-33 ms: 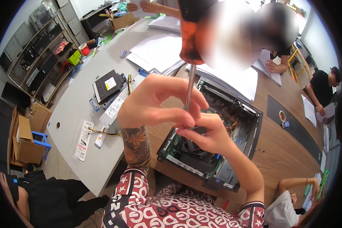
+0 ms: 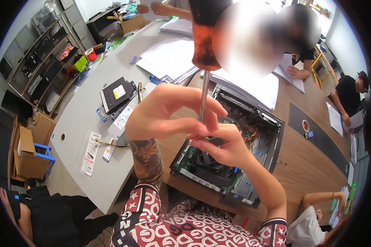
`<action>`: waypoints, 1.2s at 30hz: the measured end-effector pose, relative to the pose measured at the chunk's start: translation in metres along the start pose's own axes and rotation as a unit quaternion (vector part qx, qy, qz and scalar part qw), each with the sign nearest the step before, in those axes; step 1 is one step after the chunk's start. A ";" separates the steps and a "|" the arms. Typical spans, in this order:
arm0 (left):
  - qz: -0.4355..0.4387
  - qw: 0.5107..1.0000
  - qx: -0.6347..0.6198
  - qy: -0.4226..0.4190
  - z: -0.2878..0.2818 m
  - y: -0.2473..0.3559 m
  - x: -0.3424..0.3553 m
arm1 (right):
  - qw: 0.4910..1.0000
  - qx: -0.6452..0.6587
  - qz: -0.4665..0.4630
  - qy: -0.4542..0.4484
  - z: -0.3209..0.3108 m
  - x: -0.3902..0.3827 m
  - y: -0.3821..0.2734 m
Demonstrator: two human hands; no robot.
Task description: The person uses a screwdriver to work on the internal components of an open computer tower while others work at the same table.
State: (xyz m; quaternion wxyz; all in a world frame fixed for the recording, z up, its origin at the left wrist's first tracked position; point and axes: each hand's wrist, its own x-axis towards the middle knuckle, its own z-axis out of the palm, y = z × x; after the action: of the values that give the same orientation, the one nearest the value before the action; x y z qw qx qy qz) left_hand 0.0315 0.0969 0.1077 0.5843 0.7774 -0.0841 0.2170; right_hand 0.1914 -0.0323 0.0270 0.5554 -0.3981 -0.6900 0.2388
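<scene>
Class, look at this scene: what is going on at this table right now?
A person holds a screwdriver upright over an open computer case on the table. The left hand and right hand both pinch its metal shaft near the tip, the orange handle pointing up. A removed drive lies to the left. Other people sit nearby with papers.

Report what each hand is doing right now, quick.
Left hand: fingers closed around the metal shaft of the screwdriver.
Right hand: fingertips pinched on the lower shaft, above the open computer case.
</scene>
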 end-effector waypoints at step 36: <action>0.078 0.989 -0.107 0.065 0.012 -0.027 0.012 | 1.000 -0.020 -0.013 0.007 -0.010 0.002 -0.012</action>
State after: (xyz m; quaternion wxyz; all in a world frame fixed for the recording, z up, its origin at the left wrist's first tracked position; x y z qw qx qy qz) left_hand 0.0556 0.0949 0.0865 0.6498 0.6857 -0.1291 0.3014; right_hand 0.1972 -0.0385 0.0401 0.5547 -0.4018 -0.6963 0.2147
